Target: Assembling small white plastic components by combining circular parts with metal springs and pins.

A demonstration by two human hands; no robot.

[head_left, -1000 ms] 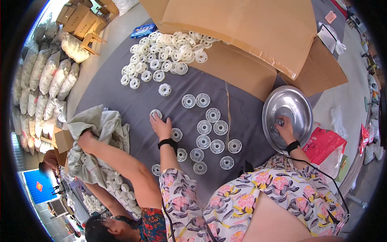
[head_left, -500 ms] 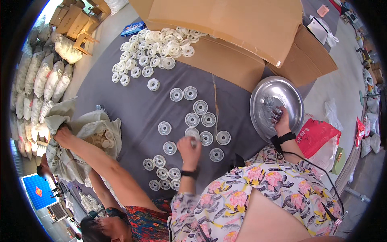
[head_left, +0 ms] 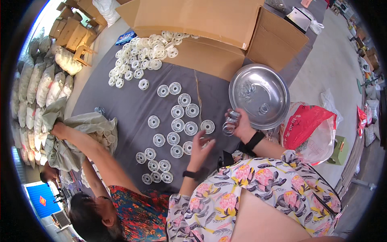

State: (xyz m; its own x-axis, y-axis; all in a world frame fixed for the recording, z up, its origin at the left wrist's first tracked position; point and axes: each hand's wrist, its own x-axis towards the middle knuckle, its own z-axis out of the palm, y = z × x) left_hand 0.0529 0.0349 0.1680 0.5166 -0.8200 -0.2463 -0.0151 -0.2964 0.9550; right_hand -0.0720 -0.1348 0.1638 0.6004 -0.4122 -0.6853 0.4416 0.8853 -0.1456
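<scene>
My right hand [head_left: 242, 125] is closed round a bunch of shiny metal rings [head_left: 228, 128], which stick out past its fingers just left of the metal basin [head_left: 235, 105]. Fingers apart, my left hand [head_left: 198, 150] hovers over the grey cloth beside the nearest wheels. I see nothing held in it; one wheel is partly hidden behind its fingers. Several round clear-white plastic wheels [head_left: 177, 125] lie flat, spread in loose groups left of my left hand. In the basin are more thin metal rings [head_left: 264, 108].
A pile of white plastic wheels [head_left: 139, 56] lies beside an open cardboard box [head_left: 201, 20] at the far side. On the left, another person's arm [head_left: 94, 149] reaches to a cloth sack [head_left: 90, 125] of pale parts. A red-and-white bag [head_left: 308, 129] stands by the basin.
My right hand has come out of the basin to the left, with metal rings in it. My left hand has moved right, off the wheels, and opened. The whole view has shifted.
</scene>
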